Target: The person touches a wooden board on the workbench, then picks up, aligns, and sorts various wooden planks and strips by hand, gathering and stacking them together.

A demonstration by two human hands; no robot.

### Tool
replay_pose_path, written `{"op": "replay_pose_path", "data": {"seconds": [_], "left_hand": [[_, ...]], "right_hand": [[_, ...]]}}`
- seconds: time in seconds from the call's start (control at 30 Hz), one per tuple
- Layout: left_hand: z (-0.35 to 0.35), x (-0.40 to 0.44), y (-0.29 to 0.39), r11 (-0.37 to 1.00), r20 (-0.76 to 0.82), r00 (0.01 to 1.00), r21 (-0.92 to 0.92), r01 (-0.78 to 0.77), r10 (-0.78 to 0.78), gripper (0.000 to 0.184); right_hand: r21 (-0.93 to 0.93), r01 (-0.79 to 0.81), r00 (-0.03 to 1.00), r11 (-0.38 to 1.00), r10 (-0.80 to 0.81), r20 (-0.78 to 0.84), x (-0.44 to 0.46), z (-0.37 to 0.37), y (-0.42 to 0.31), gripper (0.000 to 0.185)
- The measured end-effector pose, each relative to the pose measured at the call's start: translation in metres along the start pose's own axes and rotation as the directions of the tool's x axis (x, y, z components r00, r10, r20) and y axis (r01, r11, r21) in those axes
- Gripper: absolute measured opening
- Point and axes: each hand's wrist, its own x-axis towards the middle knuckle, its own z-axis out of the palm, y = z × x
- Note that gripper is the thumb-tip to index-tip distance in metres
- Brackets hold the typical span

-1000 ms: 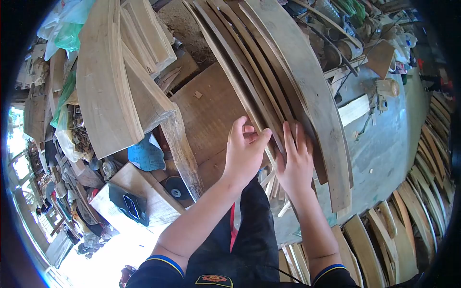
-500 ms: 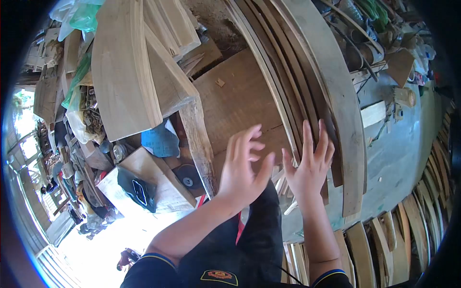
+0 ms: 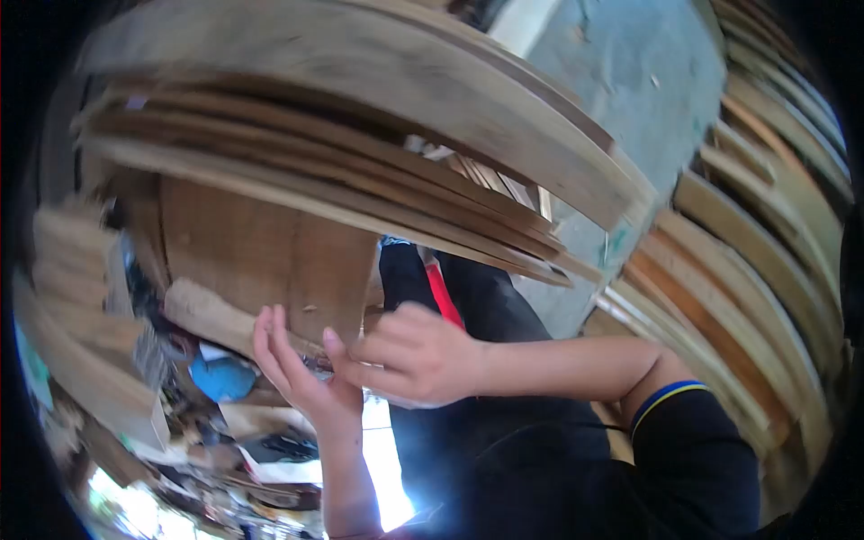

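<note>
My left hand is raised at the lower middle with its fingers stretched out, so it is open. Against its thumb side sits my right hand, with its fingers curled in and slightly blurred. The curled fingers meet the left thumb and palm; whatever they hold, if anything, is hidden. Beyond both hands lies a wide brown board. Above that, several long narrow wooden boards run side by side across the view, apart from both hands. A broad pale plank lies at their far side.
More planks are lined up along the right, past a grey-blue floor. To the left are stacked timber pieces. A blue object lies among clutter at the lower left. My legs are below the boards.
The view has swung round, so the long boards now run crosswise. My two hands, apart before with fingers spread, have come together, and the right fingers have curled.
</note>
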Motion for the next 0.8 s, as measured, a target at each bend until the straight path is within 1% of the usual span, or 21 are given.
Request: {"op": "replay_pose_path", "data": {"seconds": [0.03,0.07,0.1,0.17,0.2,0.23,0.27,0.3,0.33,0.37,0.4,0.43,0.47,0.5,0.57,0.63,0.7,0.73,0.77,0.8], "left_hand": [[0.010,0.006,0.007,0.997,0.050,0.996,0.041,0.067,-0.069,0.062],[0.017,0.010,0.013,0.986,0.088,0.986,0.095,0.134,-0.142,0.071],[0.023,0.012,0.013,0.991,0.112,0.989,0.096,0.091,-0.101,0.071],[0.034,0.016,0.005,0.933,0.246,0.965,0.359,-0.006,-0.088,0.088],[0.038,0.016,-0.003,0.912,0.308,0.948,0.406,-0.051,-0.084,0.096],[0.040,0.018,-0.004,0.909,0.319,0.947,0.406,-0.089,-0.049,0.096],[0.044,0.020,-0.003,0.907,0.332,0.942,0.411,-0.091,-0.056,0.097],[0.047,0.022,-0.002,0.905,0.347,0.936,0.415,-0.094,-0.062,0.098],[0.051,0.026,-0.002,0.915,0.376,0.921,0.398,-0.064,-0.099,0.104],[0.055,0.026,-0.004,0.912,0.390,0.918,0.399,-0.101,-0.069,0.104],[0.061,0.023,-0.009,0.878,0.388,0.918,0.464,-0.120,-0.079,0.107],[0.068,0.022,-0.013,0.838,0.383,0.919,0.528,-0.138,-0.090,0.112],[0.073,0.023,-0.015,0.834,0.386,0.916,0.537,-0.126,-0.111,0.120],[0.080,0.021,-0.021,0.827,0.404,0.911,0.540,-0.158,-0.089,0.120],[0.091,0.017,-0.030,0.771,0.323,0.944,0.618,-0.156,-0.068,0.125],[0.095,0.016,-0.032,0.763,0.313,0.949,0.618,-0.189,-0.019,0.127],[0.097,0.016,-0.033,0.771,0.291,0.957,0.613,-0.175,-0.014,0.128],[0.102,0.013,-0.031,0.785,0.225,0.973,0.592,-0.184,0.058,0.127],[0.103,0.013,-0.027,0.772,0.235,0.970,0.603,-0.202,0.070,0.127],[0.104,0.013,-0.021,0.836,0.212,0.974,0.519,-0.177,0.075,0.125]], "right_hand": [[0.046,0.012,0.999,0.999,-0.014,0.036,-0.014,0.004,-0.005,0.039],[0.023,-0.003,1.000,1.000,0.003,0.006,-0.031,0.012,-0.011,0.040],[0.007,-0.031,0.999,0.999,0.031,-0.028,-0.047,0.017,-0.015,0.040],[0.146,-0.131,0.990,0.981,0.123,0.063,-0.081,0.016,-0.019,0.041],[0.135,-0.142,0.990,0.981,0.139,0.030,-0.099,0.018,-0.019,0.041],[0.152,-0.247,0.969,0.957,0.242,0.052,-0.117,0.021,-0.020,0.041],[0.173,-0.353,0.936,0.919,0.345,0.076,-0.134,0.022,-0.019,0.041],[0.144,-0.466,0.881,0.873,0.442,0.171,-0.152,0.022,-0.017,0.038],[0.116,-0.516,0.852,0.849,0.496,0.166,-0.170,0.025,-0.014,0.038],[0.089,-0.565,0.821,0.820,0.548,0.161,-0.188,0.029,-0.009,0.037],[0.092,-0.577,0.815,0.811,0.565,0.130,-0.206,0.033,-0.004,0.037],[0.078,-0.643,0.762,0.762,0.627,0.165,-0.224,0.037,0.001,0.030],[0.065,-0.706,0.701,0.705,0.683,0.203,-0.241,0.043,0.007,0.024],[0.069,-0.720,0.692,0.691,0.705,0.153,-0.260,0.049,0.016,0.023],[-0.024,-0.836,0.522,0.548,0.810,0.267,-0.293,0.061,0.038,0.022],[-0.130,-0.880,0.403,0.457,0.863,0.305,-0.330,0.072,0.064,0.023],[-0.117,-0.930,0.305,0.349,0.909,0.282,-0.367,0.086,0.093,0.025],[-0.108,-0.955,0.234,0.277,0.924,0.302,-0.386,0.095,0.112,0.026],[-0.097,-0.975,0.161,0.202,0.932,0.325,-0.405,0.106,0.130,0.027],[-0.101,-0.986,0.085,0.129,0.930,0.358,-0.422,0.115,0.149,0.028]]}}
